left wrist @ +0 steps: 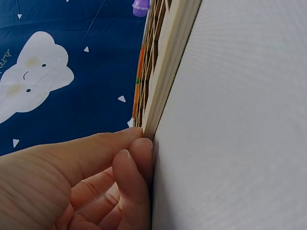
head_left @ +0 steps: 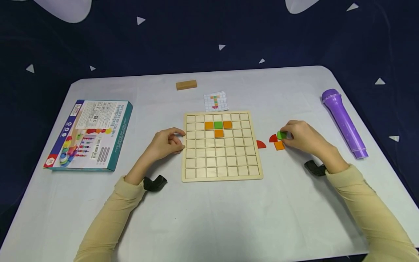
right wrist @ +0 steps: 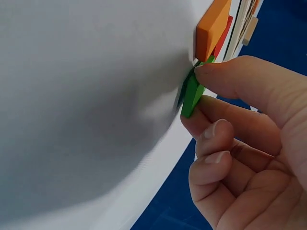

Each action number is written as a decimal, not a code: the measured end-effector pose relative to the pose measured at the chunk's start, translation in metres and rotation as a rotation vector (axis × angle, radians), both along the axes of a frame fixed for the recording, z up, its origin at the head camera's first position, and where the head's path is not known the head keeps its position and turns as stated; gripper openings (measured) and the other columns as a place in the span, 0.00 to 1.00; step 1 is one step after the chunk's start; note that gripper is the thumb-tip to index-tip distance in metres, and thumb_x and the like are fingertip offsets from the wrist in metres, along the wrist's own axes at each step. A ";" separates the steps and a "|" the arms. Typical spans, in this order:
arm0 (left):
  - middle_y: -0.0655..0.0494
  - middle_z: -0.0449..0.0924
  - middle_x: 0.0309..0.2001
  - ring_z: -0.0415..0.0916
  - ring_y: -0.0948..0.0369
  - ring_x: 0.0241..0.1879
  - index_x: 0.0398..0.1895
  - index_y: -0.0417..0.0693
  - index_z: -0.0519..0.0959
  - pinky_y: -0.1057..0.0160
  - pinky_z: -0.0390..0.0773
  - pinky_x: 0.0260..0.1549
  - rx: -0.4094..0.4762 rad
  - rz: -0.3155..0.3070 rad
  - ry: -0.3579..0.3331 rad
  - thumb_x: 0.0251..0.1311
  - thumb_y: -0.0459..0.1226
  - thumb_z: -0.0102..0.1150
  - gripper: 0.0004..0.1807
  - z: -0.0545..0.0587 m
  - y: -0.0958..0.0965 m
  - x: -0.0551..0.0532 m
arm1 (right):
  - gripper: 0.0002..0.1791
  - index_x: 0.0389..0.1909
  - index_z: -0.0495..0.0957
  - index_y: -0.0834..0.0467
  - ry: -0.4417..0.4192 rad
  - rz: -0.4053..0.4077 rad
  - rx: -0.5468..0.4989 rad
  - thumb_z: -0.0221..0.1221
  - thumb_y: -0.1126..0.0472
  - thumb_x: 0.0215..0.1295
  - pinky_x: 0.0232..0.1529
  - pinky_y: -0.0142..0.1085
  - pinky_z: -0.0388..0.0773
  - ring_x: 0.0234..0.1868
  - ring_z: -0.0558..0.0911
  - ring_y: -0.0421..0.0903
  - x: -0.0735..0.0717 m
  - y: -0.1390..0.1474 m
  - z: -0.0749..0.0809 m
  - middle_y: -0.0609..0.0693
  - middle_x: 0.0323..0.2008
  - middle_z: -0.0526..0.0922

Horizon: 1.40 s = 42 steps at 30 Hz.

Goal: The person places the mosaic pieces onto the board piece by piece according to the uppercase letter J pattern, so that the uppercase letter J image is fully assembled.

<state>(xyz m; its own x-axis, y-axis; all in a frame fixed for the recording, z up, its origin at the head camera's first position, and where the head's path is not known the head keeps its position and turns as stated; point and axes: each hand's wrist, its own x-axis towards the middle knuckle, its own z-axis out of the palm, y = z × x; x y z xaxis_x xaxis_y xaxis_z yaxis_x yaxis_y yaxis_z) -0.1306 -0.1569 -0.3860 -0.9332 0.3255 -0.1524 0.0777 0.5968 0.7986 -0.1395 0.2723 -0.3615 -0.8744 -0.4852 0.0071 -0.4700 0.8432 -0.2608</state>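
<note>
A wooden grid board [head_left: 222,175] lies mid-table, with orange tiles [head_left: 219,133] and one green tile [head_left: 218,125] in its upper cells. My left hand [head_left: 165,143] rests on the table at the board's left side, its fingertips touching the frame edge. To the right of the board, my right hand [head_left: 304,136] pinches a green square tile [right wrist: 194,91] between thumb and forefinger, tilted up from the tabletop. Beside it lie an orange square tile [head_left: 279,146] and a red quarter-round tile [head_left: 273,138]. Another red tile [head_left: 260,144] sits against the board's right edge.
A small printed pattern card [head_left: 216,101] lies behind the board, with a wooden block [head_left: 186,85] farther back. At the left is a toy box [head_left: 90,134]; a purple tube-shaped thing [head_left: 345,123] lies at the right. Black wrist devices [head_left: 155,183] sit by both cuffs.
</note>
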 end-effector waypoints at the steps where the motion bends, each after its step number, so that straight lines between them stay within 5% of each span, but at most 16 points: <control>1: 0.46 0.82 0.28 0.76 0.64 0.21 0.52 0.40 0.75 0.68 0.72 0.25 0.001 -0.001 0.000 0.52 0.31 0.64 0.21 0.000 0.000 0.000 | 0.13 0.36 0.82 0.70 0.003 0.002 0.000 0.66 0.70 0.48 0.28 0.35 0.69 0.27 0.72 0.44 -0.001 -0.001 0.000 0.59 0.31 0.81; 12: 0.47 0.81 0.27 0.76 0.63 0.21 0.52 0.41 0.75 0.67 0.72 0.24 -0.002 -0.001 0.002 0.53 0.32 0.64 0.21 -0.001 0.000 0.000 | 0.12 0.37 0.82 0.70 0.062 0.031 -0.035 0.64 0.72 0.48 0.29 0.38 0.71 0.27 0.73 0.46 -0.005 -0.017 0.007 0.60 0.32 0.82; 42: 0.47 0.81 0.27 0.76 0.64 0.20 0.51 0.41 0.75 0.68 0.72 0.25 0.002 -0.004 -0.002 0.53 0.31 0.63 0.21 -0.001 0.000 0.000 | 0.14 0.39 0.82 0.67 0.054 0.210 -0.059 0.67 0.65 0.51 0.38 0.39 0.79 0.35 0.81 0.48 -0.005 -0.100 0.005 0.57 0.36 0.82</control>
<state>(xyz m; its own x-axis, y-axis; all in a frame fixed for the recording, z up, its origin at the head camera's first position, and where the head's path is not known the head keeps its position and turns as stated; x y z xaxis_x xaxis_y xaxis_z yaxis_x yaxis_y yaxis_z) -0.1310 -0.1574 -0.3868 -0.9314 0.3299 -0.1539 0.0786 0.5949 0.7999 -0.1441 0.1724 -0.3568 -0.7518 -0.6539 0.0846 -0.6482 0.7095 -0.2763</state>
